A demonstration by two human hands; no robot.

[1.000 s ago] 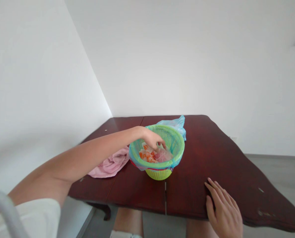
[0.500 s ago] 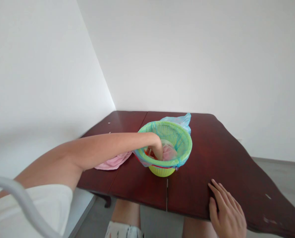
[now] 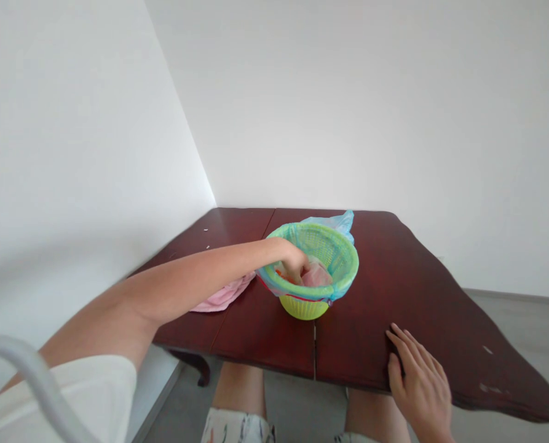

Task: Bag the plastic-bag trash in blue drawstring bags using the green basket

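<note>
A green and yellow plastic wastebasket point(image 3: 304, 307) stands upright on the table, lined with a thin blue bag point(image 3: 339, 223) that folds over its rim. My left hand point(image 3: 294, 261) reaches down inside it, fingers curled and mostly hidden behind the back of the hand. Against those fingers lies a crumpled pale pink, see-through piece point(image 3: 318, 274); what they grip, if anything, I cannot make out. Something orange-red point(image 3: 280, 271) shows beside the wrist. At the table's front edge my right hand point(image 3: 419, 378) rests palm down, open and holding nothing.
The dark red-brown wooden table point(image 3: 265, 335) has seams across its top. A pink cloth point(image 3: 223, 298) lies left of the basket, partly under my left forearm. Small white scraps point(image 3: 205, 229) dot the far left. White walls point(image 3: 329, 111) stand behind and at left.
My left hand has shifted slightly up and right inside the basket, closer over the pale pink piece. The view has moved a little; my right hand stays on the table.
</note>
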